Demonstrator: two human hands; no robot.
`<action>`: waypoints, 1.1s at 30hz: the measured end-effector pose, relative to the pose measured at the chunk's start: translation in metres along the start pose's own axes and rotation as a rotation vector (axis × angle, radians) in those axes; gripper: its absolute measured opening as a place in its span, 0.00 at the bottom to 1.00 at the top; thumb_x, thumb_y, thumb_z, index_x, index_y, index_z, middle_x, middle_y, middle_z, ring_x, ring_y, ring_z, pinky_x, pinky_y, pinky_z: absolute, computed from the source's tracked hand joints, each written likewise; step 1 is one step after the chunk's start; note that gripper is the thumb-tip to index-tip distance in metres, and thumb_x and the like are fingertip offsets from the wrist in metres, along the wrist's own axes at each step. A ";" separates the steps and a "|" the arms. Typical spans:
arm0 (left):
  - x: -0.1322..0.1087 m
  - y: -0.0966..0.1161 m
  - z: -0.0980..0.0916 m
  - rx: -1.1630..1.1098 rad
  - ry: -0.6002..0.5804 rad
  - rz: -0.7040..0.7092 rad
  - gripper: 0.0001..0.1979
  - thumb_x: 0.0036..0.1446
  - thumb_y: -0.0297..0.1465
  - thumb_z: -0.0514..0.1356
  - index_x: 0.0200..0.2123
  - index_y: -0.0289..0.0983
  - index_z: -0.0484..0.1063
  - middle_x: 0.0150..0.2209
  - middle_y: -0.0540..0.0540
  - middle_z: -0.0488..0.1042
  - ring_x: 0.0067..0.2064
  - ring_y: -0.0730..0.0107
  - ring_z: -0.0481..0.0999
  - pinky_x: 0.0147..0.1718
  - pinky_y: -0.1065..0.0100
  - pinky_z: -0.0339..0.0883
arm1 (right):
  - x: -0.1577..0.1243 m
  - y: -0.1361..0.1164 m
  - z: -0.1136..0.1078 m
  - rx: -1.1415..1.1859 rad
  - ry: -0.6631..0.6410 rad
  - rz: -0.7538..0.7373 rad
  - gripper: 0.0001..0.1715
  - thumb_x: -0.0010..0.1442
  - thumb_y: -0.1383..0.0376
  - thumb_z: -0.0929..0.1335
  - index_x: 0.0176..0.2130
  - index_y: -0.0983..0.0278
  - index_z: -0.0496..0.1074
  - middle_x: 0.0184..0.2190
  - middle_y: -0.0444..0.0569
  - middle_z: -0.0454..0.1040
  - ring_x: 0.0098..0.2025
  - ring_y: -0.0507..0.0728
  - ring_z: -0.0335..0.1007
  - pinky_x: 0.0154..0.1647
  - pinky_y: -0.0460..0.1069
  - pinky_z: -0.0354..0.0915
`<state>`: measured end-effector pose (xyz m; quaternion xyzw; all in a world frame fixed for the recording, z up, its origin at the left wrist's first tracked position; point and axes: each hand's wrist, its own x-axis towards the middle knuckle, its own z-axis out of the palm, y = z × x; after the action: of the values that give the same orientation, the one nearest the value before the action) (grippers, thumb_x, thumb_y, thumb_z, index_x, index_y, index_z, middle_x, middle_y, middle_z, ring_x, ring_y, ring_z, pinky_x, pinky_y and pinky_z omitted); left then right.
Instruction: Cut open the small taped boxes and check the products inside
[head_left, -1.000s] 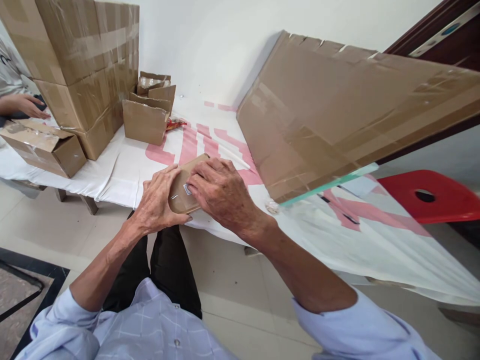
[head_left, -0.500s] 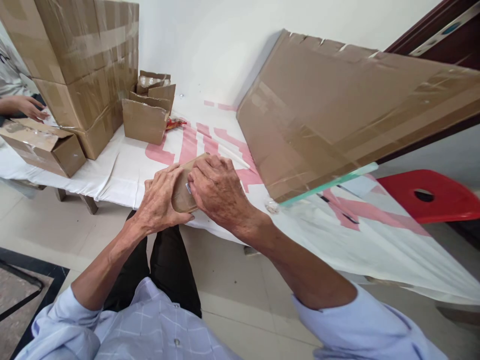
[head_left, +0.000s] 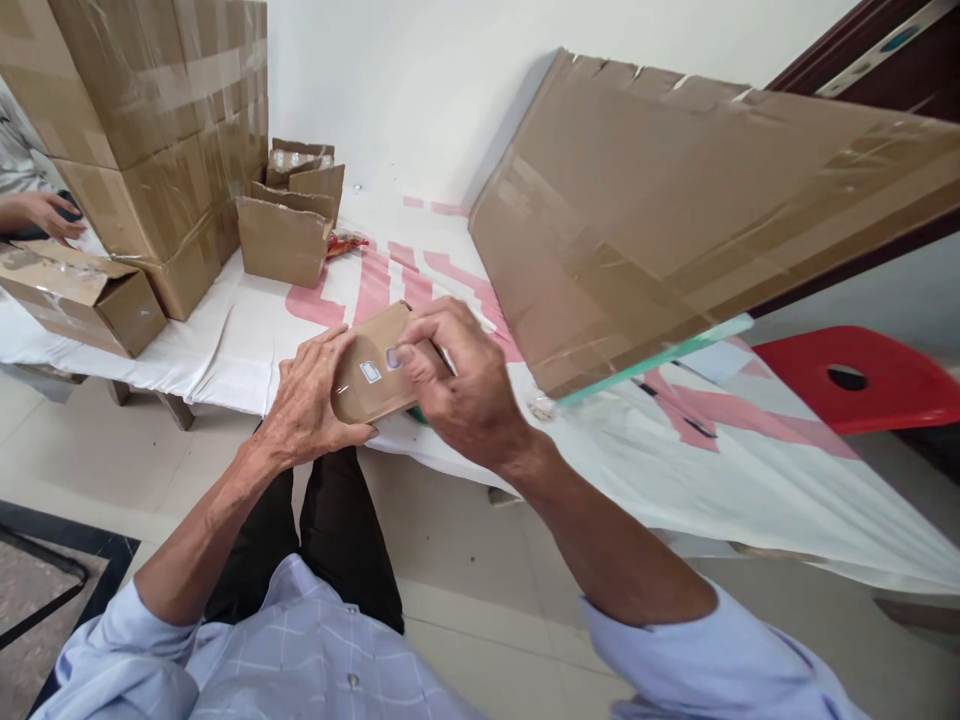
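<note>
A small brown cardboard box [head_left: 381, 390] lies tilted at the front edge of the table. My left hand [head_left: 309, 400] wraps its left end, with the fingers along the far side and the thumb at the near corner. A small blue-edged white label [head_left: 370, 372] is on the box's top. Beside it, a second small label [head_left: 393, 358] shows at my right fingertips. My right hand [head_left: 461, 385] is over the box's right end, its thumb and forefinger pinched together; whatever may be between them is hidden. A bit of green shows beneath the box.
Stacked taped cartons [head_left: 161, 160] stand at the left, with an opened carton [head_left: 82, 295] in front. Another person's hand [head_left: 49, 215] is behind that. Smaller open boxes [head_left: 289, 225] sit near the wall. A large cardboard sheet [head_left: 675, 220] leans at right, near a red stool [head_left: 862, 380].
My right hand has lifted and shifted right from the box's top, uncovering both labels. My left hand keeps its hold on the box. The view has shifted slightly.
</note>
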<state>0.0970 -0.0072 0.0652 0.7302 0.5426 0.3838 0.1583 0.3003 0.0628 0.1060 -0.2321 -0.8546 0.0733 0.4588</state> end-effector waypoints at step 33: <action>-0.031 -0.107 -0.063 -0.432 0.170 -0.228 0.49 0.30 0.39 0.87 0.58 0.48 0.75 0.74 0.43 0.71 0.78 0.36 0.64 0.68 0.43 0.76 | -0.136 0.179 0.021 0.173 -0.074 0.920 0.04 0.55 0.62 0.66 0.29 0.59 0.69 0.28 0.44 0.75 0.35 0.57 0.67 0.42 0.51 0.65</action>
<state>-0.0245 -0.0087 0.0256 0.5785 0.5384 0.5305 0.3067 0.4068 0.1595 -0.0686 -0.5450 -0.6694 0.3481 0.3657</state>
